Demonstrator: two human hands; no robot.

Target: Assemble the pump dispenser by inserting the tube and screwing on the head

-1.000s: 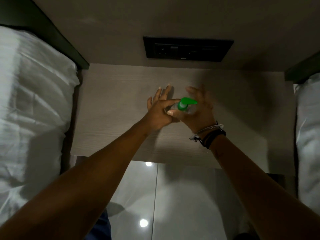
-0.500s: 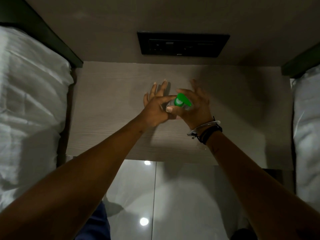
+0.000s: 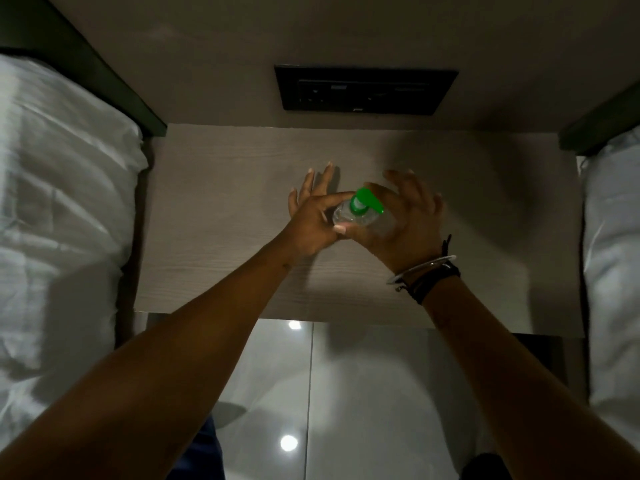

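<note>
Head view: both hands, left hand (image 3: 310, 225) and right hand (image 3: 398, 223), grip the clear bottle (image 3: 360, 218) with green pump head (image 3: 363, 200).

Wooden nightstand (image 3: 214, 202); black socket panel (image 3: 365, 90); 2 white beds (image 3: 59, 188).

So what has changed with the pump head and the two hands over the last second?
The green pump head has turned: its spout pointed right, then swung toward the camera, and now points right and nearer. More of the clear bottle shows. The left hand still pinches the collar; the right hand still cups the bottle. The bedside table is unchanged.
</note>
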